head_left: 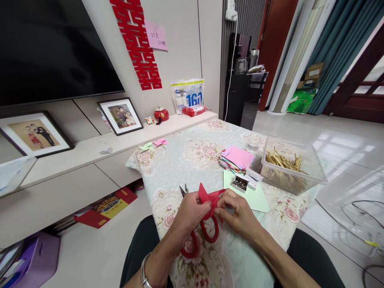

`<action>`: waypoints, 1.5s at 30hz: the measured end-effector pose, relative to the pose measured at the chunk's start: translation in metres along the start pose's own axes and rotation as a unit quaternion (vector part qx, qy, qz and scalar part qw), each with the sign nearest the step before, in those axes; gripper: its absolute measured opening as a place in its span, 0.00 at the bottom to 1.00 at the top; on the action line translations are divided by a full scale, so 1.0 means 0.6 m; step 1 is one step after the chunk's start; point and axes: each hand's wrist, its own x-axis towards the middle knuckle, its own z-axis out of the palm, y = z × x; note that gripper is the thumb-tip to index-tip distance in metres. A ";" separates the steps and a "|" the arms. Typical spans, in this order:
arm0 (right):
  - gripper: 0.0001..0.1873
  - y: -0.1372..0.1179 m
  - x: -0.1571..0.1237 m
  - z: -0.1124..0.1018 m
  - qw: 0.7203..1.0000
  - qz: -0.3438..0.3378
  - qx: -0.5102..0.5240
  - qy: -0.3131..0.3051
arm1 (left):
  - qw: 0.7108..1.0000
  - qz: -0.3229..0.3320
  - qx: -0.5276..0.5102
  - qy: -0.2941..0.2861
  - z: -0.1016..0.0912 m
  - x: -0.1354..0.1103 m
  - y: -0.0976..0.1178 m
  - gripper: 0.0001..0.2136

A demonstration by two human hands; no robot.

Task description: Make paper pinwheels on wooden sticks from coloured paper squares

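Note:
Both my hands work a folded piece of red paper (209,197) just above the near end of the flowered tablecloth (192,160). My left hand (189,211) pinches the paper's left side, fingers curled. Pressed together on the paper's right side are the fingers of my right hand (237,211). Under the hands lie scissors with red handles (207,236), their blades (183,190) pointing away from me. A light green sheet (256,198) lies just right of my hands.
A small open box of metal pins (240,183) and a stack of coloured paper squares (237,159) sit beyond my hands. At right stands a clear tub of wooden sticks (289,167). Two finished paper pinwheels (153,145) lie at the far left. Framed photos (120,116) lean on the shelf.

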 end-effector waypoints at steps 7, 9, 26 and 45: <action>0.08 -0.005 0.005 -0.001 0.996 0.076 0.045 -0.021 | 0.998 -0.029 -0.025 -0.043 0.007 0.001 0.009 0.05; 0.08 -0.004 0.006 0.001 0.994 0.093 0.054 -0.022 | 0.998 -0.039 -0.028 -0.048 0.008 0.000 0.014 0.04; 0.06 -0.001 0.006 0.008 0.990 0.136 0.030 -0.018 | 0.995 -0.070 -0.040 -0.055 0.009 -0.005 0.025 0.05; 0.08 -0.005 0.004 0.004 0.990 0.131 0.040 -0.025 | 0.999 -0.023 0.010 -0.033 0.009 -0.006 0.001 0.01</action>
